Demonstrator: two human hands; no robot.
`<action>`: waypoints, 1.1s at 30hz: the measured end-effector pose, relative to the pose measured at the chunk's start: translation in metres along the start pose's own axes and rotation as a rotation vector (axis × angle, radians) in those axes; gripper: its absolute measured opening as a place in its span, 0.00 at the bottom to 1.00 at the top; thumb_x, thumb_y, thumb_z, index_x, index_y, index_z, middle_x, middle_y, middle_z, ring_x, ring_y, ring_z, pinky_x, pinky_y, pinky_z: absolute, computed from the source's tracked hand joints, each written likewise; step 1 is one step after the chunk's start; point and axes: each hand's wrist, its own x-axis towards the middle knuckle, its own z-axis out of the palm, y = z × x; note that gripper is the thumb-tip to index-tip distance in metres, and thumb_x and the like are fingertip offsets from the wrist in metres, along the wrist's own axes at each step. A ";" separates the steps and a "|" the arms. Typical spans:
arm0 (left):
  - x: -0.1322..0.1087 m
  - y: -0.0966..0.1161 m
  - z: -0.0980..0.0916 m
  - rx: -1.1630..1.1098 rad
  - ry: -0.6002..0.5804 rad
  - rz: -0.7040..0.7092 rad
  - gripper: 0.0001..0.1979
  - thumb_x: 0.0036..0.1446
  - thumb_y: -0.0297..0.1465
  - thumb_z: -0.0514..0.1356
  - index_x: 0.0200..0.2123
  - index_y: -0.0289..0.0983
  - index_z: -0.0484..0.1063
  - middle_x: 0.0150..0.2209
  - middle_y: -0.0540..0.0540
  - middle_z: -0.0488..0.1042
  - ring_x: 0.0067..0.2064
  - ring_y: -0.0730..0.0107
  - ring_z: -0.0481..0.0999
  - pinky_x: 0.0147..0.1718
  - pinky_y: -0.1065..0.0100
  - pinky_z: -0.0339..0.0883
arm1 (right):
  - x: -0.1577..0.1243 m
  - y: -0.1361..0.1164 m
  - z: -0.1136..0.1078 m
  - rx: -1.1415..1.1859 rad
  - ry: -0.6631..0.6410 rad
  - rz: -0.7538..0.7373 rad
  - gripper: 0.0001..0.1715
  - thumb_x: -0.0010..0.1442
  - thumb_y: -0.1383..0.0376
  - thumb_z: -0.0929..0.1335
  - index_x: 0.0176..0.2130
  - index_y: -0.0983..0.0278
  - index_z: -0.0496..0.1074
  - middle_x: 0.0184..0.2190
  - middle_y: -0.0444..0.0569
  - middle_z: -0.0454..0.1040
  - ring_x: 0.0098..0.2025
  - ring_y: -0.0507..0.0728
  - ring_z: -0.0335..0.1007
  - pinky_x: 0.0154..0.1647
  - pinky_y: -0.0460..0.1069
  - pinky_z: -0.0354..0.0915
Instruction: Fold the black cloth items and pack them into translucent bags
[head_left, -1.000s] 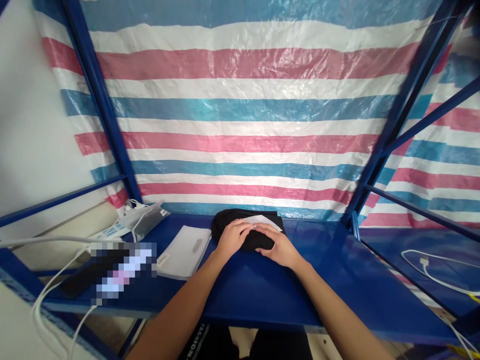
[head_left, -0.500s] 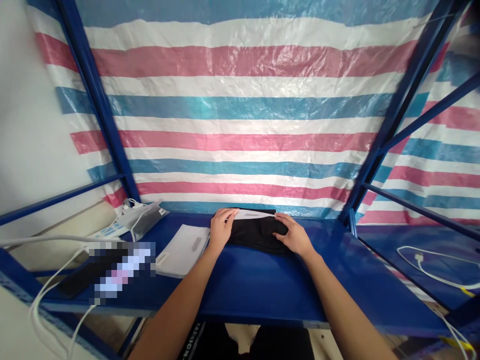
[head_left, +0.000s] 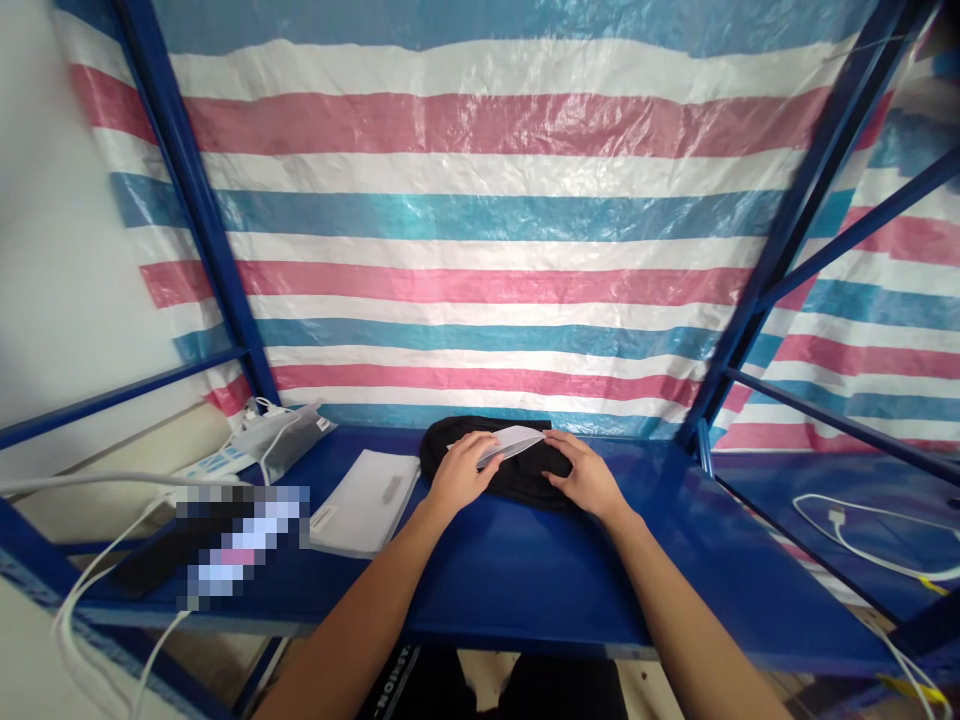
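Note:
A black piece of cloth point(head_left: 525, 478) lies at the back of the blue shelf point(head_left: 525, 580), folded into a rounded bundle. A white paper tag point(head_left: 510, 440) rests on top of it. My left hand point(head_left: 461, 472) lies on the left part of the cloth, its fingers closed on the edge of the tag. My right hand point(head_left: 585, 475) presses on the right part of the cloth, fingers curled over the fabric.
A white flat packet point(head_left: 367, 488) lies left of the cloth. Further left are a grey pouch point(head_left: 289, 438), a white power strip point(head_left: 217, 462), white cables point(head_left: 105, 580) and a blurred-out dark object point(head_left: 225, 545). Another white cable point(head_left: 862, 535) lies on the right shelf. A striped tarpaulin point(head_left: 480, 220) hangs behind.
The cloth was spread out flat half a second ago and is now bunched into a rounded bundle again. My left hand has moved right onto the tag; my right hand has stayed near the right edge.

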 end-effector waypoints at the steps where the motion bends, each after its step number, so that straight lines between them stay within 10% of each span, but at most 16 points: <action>1: -0.001 -0.002 0.003 -0.004 -0.005 -0.035 0.10 0.71 0.31 0.60 0.53 0.43 0.76 0.53 0.44 0.81 0.55 0.57 0.81 0.56 0.57 0.73 | 0.000 0.000 0.000 0.001 -0.001 -0.001 0.35 0.59 0.66 0.75 0.64 0.53 0.74 0.68 0.50 0.73 0.69 0.68 0.69 0.73 0.65 0.64; 8: -0.004 -0.009 0.007 0.038 0.047 -0.096 0.15 0.65 0.18 0.55 0.40 0.42 0.77 0.47 0.46 0.82 0.49 0.59 0.82 0.52 0.59 0.75 | 0.000 -0.013 -0.002 0.125 -0.033 0.069 0.32 0.58 0.59 0.78 0.61 0.53 0.76 0.62 0.53 0.74 0.64 0.68 0.73 0.70 0.63 0.66; 13: -0.004 -0.010 0.010 0.060 0.056 -0.050 0.26 0.60 0.14 0.55 0.56 0.42 0.77 0.57 0.43 0.79 0.59 0.54 0.76 0.62 0.51 0.70 | 0.002 -0.034 -0.003 0.375 -0.127 0.165 0.34 0.56 0.52 0.80 0.59 0.54 0.74 0.57 0.50 0.77 0.61 0.67 0.74 0.68 0.63 0.65; 22: -0.005 0.020 0.031 0.015 0.053 0.069 0.35 0.65 0.20 0.57 0.73 0.44 0.61 0.68 0.38 0.68 0.70 0.49 0.68 0.70 0.45 0.64 | 0.005 -0.033 0.023 0.132 0.264 0.337 0.29 0.53 0.50 0.79 0.47 0.58 0.71 0.47 0.51 0.77 0.49 0.67 0.75 0.53 0.60 0.70; 29: -0.011 0.047 0.016 -0.336 -0.254 0.173 0.28 0.68 0.33 0.64 0.69 0.47 0.68 0.71 0.40 0.65 0.62 0.54 0.78 0.56 0.58 0.80 | 0.009 -0.023 0.026 0.381 0.429 0.549 0.30 0.50 0.47 0.80 0.43 0.58 0.69 0.38 0.45 0.77 0.34 0.61 0.75 0.37 0.55 0.72; 33: -0.001 0.037 0.006 -0.354 0.095 0.033 0.14 0.71 0.32 0.61 0.58 0.44 0.77 0.59 0.40 0.75 0.59 0.56 0.79 0.61 0.55 0.75 | 0.010 -0.027 0.020 0.664 0.377 0.666 0.34 0.47 0.46 0.83 0.42 0.56 0.67 0.26 0.37 0.73 0.19 0.53 0.64 0.21 0.50 0.63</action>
